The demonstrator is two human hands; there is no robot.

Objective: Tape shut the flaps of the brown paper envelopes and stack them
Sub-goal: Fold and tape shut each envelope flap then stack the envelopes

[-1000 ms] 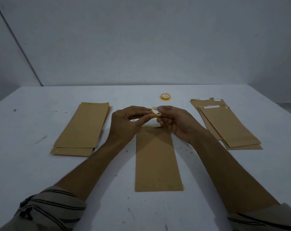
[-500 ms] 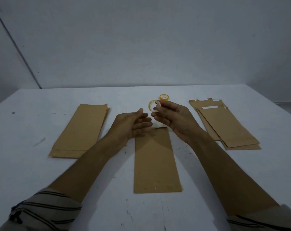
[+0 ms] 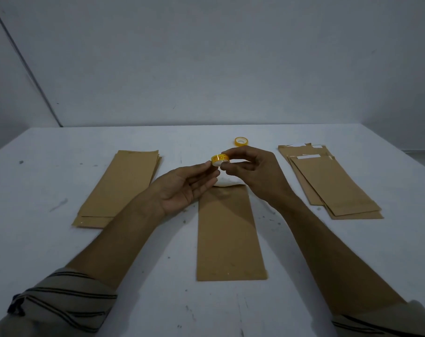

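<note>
Envelope [image 3: 228,229] next for taping, long and plain brown, lay flat on the worktop [image 3: 48,186] nearest the person. Over its far end the right hand [image 3: 252,173] pinched a yellow tape roll [image 3: 220,159] while the left hand [image 3: 182,188], fingers loose, touched its rim; the free end wanted lifting with a nail, then a short straight pull, I judged. Beneath them its pale flap [image 3: 227,182] lay unsealed.

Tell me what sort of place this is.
Likely a plain packing workstation: a white table against blank walls, a left stack and right stack of envelopes, a tape roll in the right hand.
</note>
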